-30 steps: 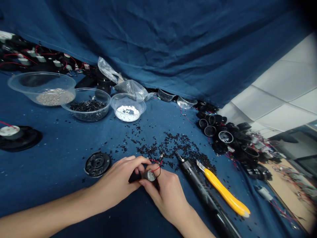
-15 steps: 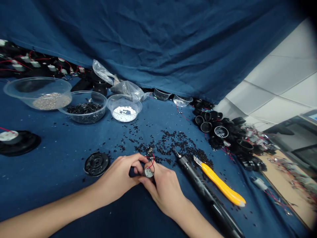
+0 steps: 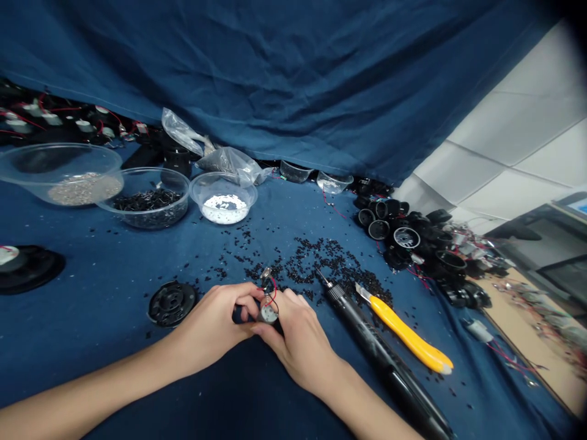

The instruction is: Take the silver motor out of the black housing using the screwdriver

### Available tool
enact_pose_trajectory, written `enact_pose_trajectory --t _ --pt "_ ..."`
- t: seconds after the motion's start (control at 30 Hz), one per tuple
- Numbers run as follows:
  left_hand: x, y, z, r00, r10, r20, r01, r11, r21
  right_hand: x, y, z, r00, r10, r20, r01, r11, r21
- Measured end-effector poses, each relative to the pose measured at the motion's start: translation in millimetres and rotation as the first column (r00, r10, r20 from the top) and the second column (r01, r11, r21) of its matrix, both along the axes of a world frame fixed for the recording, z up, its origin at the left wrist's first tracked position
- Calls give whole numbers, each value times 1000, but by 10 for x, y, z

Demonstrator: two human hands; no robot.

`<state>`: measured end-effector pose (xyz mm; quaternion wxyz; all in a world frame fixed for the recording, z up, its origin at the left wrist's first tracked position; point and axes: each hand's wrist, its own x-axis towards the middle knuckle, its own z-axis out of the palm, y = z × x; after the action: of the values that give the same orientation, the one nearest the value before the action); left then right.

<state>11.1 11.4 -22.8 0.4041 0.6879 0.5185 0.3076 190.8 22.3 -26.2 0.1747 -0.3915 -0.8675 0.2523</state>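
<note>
Blue-cloth-draped surface [image 3: 114, 263], strewn with black pellets. Left hand [image 3: 215, 327] and right hand [image 3: 300, 342] together, both pinching small silver motor with red wire [image 3: 268, 308], upright between them, equally near.

Three clear plastic bowls in a row: one with grey grit [image 3: 62, 174], one with black bits [image 3: 144, 205], one with white bits [image 3: 223, 197]. Two smaller clear plastic cups [image 3: 296, 172] at the back. One yellow utility knife [image 3: 406, 337]. One black electric screwdriver [image 3: 383, 360]. One black round plastic disc [image 3: 171, 302]. Two bare hands, left [image 3: 215, 327] and right [image 3: 298, 342], sharing one small silver motor with red wire [image 3: 267, 311]. Loose black pellets [image 3: 321, 269]: too many to count.
</note>
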Motion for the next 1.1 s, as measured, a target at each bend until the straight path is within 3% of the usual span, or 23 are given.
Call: enact_pose_trajectory --t 0.57,0.83,0.97,1.1 --pt "5 -21 -27 998 40 42 -38 998 -50 8 42 58 997 44 61 -39 997 -70" --pt "-5 -40 -71 998 59 -1 -59 997 -44 34 53 18 995 69 72 -68 998 -9" --pt "8 -58 8 997 43 -71 -43 999 6 46 52 58 1000 5 -25 -8 992 -127" --pt "24 -57 59 994 4 -108 -2 1000 25 72 54 125 958 -64 -279 -42 932 -359"
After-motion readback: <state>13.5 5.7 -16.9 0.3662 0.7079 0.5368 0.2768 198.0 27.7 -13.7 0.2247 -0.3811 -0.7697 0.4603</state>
